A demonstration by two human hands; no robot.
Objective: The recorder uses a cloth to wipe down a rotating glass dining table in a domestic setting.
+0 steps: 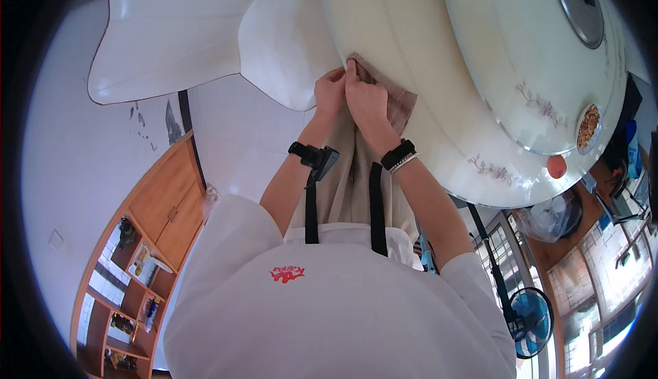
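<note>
A brown cloth [403,108], folded, lies at the near left edge of the cream round table [418,29]. My right hand [367,101] is closed on its left end, with the thumb and fingers pressed together near the corner. Right beside it my left hand [330,92] pinches at the same edge; its fingertips are partly hidden, and the cloth between them barely shows. Both hands almost touch each other. The cloth's right part rests flat on the table, past my right wrist.
A white chair [277,43] stands left of the table. On the raised round turntable [507,70] are a grey pot lid [576,2], a dish of nuts or grains [589,129] and a reddish round fruit [556,166]. A blue fan [531,321] stands at right, a wooden cabinet [161,201] at left.
</note>
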